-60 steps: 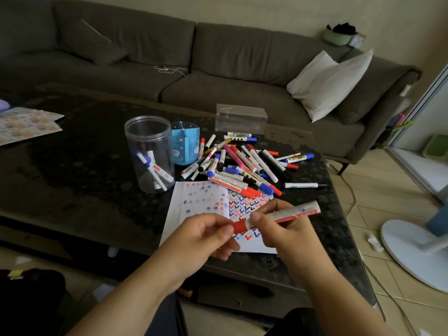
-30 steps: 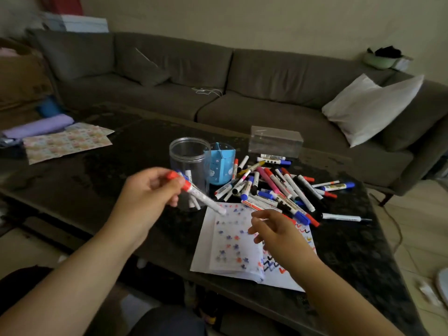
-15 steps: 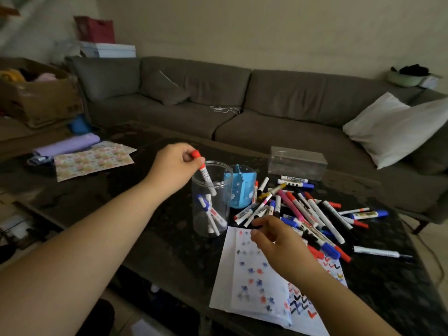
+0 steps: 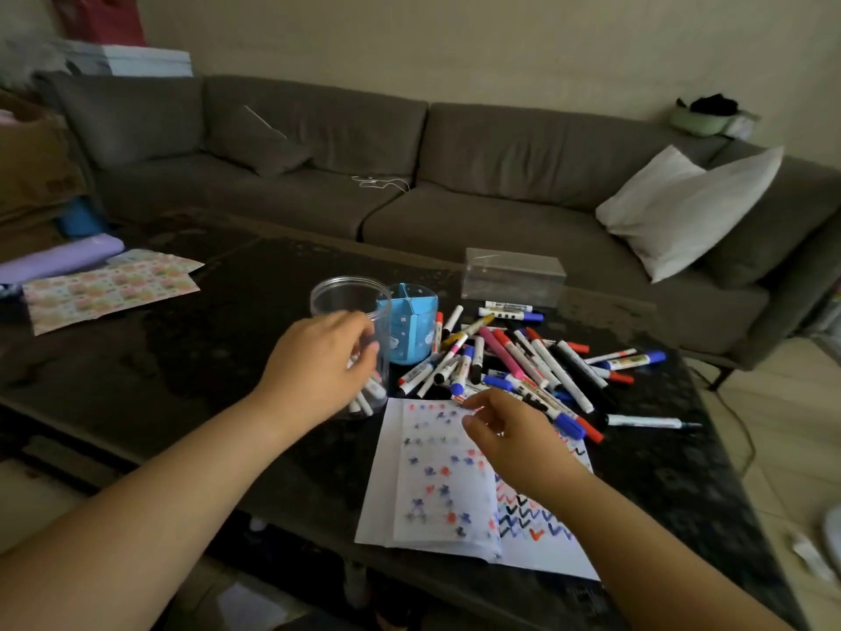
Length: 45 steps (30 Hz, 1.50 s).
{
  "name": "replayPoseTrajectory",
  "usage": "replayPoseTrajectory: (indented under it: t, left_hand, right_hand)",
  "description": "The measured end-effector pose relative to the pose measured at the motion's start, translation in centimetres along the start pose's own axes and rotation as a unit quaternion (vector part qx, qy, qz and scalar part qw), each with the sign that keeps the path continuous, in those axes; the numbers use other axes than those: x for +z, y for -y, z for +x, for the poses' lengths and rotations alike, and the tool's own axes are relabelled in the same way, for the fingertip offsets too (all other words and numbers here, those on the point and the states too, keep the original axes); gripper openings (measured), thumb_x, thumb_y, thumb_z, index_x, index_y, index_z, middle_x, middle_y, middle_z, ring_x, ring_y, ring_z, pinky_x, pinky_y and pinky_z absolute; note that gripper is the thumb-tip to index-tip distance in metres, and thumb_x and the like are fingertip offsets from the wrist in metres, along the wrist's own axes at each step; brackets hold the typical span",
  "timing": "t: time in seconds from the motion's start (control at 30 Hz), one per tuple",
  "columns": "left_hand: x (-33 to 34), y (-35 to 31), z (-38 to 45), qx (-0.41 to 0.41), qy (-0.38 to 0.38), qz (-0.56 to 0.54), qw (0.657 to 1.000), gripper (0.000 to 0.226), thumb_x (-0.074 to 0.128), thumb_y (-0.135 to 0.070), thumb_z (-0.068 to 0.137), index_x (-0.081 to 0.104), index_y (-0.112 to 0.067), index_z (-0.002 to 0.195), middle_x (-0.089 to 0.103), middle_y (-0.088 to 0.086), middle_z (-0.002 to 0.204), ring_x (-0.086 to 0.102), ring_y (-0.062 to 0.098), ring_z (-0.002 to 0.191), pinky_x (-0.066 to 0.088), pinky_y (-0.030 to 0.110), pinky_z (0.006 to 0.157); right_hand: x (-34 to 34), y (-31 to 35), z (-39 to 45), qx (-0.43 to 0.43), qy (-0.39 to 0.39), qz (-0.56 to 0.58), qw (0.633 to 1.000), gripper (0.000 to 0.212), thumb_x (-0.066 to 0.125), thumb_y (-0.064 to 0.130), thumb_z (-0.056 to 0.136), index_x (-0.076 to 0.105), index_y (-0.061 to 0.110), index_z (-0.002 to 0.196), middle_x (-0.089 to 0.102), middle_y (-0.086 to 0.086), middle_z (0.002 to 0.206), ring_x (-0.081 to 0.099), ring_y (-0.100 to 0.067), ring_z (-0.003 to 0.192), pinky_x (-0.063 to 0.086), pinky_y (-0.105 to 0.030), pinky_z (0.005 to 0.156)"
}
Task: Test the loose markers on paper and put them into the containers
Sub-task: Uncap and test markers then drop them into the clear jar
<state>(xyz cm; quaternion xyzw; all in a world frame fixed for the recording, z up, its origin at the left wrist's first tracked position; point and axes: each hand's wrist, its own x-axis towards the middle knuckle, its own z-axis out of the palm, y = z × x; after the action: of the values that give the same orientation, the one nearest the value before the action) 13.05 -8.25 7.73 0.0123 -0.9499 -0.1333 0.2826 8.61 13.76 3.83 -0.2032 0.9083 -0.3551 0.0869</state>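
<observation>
Left grip (image 4: 318,364) relaxed, empty, in front of clear jar (image 4: 350,302) (markers inside). Right grip (image 4: 509,430) loose over test paper (image 4: 437,489), fingertips near marker pile (image 4: 514,362) on worktop (image 4: 182,357).

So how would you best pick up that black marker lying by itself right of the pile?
Pinch the black marker mid-barrel from above, fingers on its near and far sides. It lies flat and alone on the dark table, tip pointing right, so nothing crowds the white barrel.

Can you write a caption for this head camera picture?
Both hands hover near a clear jar and loose markers.
</observation>
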Motion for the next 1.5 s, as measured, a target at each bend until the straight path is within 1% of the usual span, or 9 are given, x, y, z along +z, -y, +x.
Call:
replayPoseTrajectory:
  t: [0.13,0.27,0.4,0.57,0.93,1.1,1.23,1.37,1.5]
  left_hand:
    - [3.2,-2.5,-2.5,0.022,0.122,-0.031,0.992,0.018,0.051,-0.034,0.092,0.057,-0.026,0.107,0.061,-0.01,0.099,0.056,0.005,0.085,0.047,0.021,0.071]
    - [6.5,-4.3,-3.4,0.015,0.172,-0.06,0.983,0.024,0.05,-0.034,0.093,0.056,-0.025,0.114,0.06,-0.009,0.101,0.056,0.006,0.086,0.046,0.021,0.073]
    - [9.1,-5.8,-3.4,0.013,0.197,-0.07,0.978,0.025,0.049,-0.033,0.093,0.056,-0.022,0.115,0.062,-0.007,0.102,0.056,0.009,0.084,0.043,0.023,0.072]
    - [10.8,-6.6,-3.0,0.004,0.214,-0.092,0.973,0.026,0.05,-0.033,0.093,0.055,-0.022,0.116,0.061,-0.006,0.101,0.054,0.01,0.081,0.044,0.025,0.072]
    - [11.6,-6.9,-3.5,-0.044,0.216,-0.142,0.965,0.021,0.054,-0.031,0.091,0.058,-0.024,0.111,0.055,-0.012,0.089,0.054,0.006,0.076,0.045,0.021,0.071]
    - [10.3,-7.5,-4.2,-0.089,0.184,-0.207,0.957,0.017,0.057,-0.023,0.09,0.062,-0.022,0.106,0.06,-0.01,0.087,0.057,0.006,0.078,0.049,0.023,0.074]
    - [9.0,-8.5,-4.6,-0.106,0.161,-0.25,0.949,0.013,0.058,-0.02,0.09,0.064,-0.024,0.1,0.06,-0.013,0.084,0.058,0.004,0.075,0.05,0.02,0.07]
    - [7.5,-9.9,-5.3,-0.119,0.157,-0.312,0.929,0.011,0.059,-0.021,0.09,0.063,-0.03,0.094,0.061,-0.017,0.088,0.058,-0.002,0.083,0.044,0.008,0.07]
    - [5.9,-12.1,-6.2,-0.172,0.202,-0.407,0.874,0.011,0.054,-0.028,0.093,0.062,-0.037,0.094,0.062,-0.018,0.096,0.055,-0.005,0.088,0.041,0.012,0.07]
  right_hand:
    - [-1.1,-3.1,-0.5,0.031,-0.016,-0.037,0.999,0.028,0.05,0.031,0.096,0.052,0.022,0.123,0.061,0.006,0.098,0.058,-0.007,0.073,0.045,-0.012,0.057]
    - [-2.3,-6.6,-0.8,0.062,-0.049,-0.097,0.992,0.029,0.053,0.027,0.095,0.054,0.018,0.122,0.06,0.003,0.105,0.059,-0.011,0.083,0.048,-0.016,0.064]
    - [-2.7,-9.1,0.2,0.076,-0.062,-0.159,0.982,0.036,0.056,0.029,0.093,0.052,0.022,0.128,0.051,0.0,0.127,0.058,-0.014,0.096,0.047,-0.016,0.068]
    - [-1.0,-10.1,2.5,0.037,-0.051,-0.204,0.977,0.032,0.048,0.022,0.096,0.054,0.022,0.128,0.052,-0.003,0.127,0.047,-0.023,0.118,0.045,-0.034,0.096]
    - [0.5,-10.5,4.1,0.03,-0.06,-0.251,0.966,0.027,0.056,0.035,0.09,0.059,0.018,0.111,0.055,-0.001,0.109,0.049,-0.021,0.106,0.045,-0.034,0.089]
    - [-1.5,-9.9,1.6,0.026,-0.142,-0.051,0.988,0.011,0.069,0.02,0.081,0.061,0.021,0.09,0.059,0.007,0.091,0.057,-0.009,0.083,0.049,-0.019,0.072]
    - [-3.6,-8.0,-1.8,0.038,-0.17,0.151,0.973,0.007,0.069,0.018,0.084,0.063,0.022,0.086,0.065,0.009,0.087,0.061,-0.006,0.071,0.047,-0.015,0.061]
    - [-4.0,-6.0,-5.3,0.064,-0.112,0.335,0.934,0.01,0.059,0.018,0.091,0.061,0.02,0.1,0.073,0.004,0.09,0.068,-0.005,0.085,0.051,-0.016,0.071]
    - [-3.0,-4.5,-8.7,0.083,-0.042,0.408,0.908,0.018,0.045,0.017,0.097,0.062,0.012,0.102,0.062,-0.003,0.076,0.061,-0.013,0.066,0.053,-0.023,0.065]
